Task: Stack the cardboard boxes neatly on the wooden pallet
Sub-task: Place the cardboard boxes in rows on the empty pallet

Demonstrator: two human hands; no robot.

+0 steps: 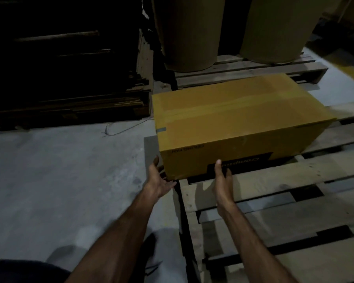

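Observation:
A long yellow-brown cardboard box (pixel 233 119) lies on the far left corner of a wooden pallet (pixel 284 211), its left end overhanging the pallet edge a little. Black upside-down print runs along its near side. My left hand (pixel 158 178) is at the box's near left corner, fingers spread and palm turned toward the box's end. My right hand (pixel 223 180) presses flat against the near side, thumb pointing up over the black print. Neither hand wraps around the box.
Two large brown paper rolls (pixel 188 31) stand on another pallet (pixel 243 72) behind the box. A dark stack of flat boards (pixel 70 78) fills the upper left. Grey concrete floor (pixel 59 180) lies to the left, with a loose wire (pixel 121 129) on it.

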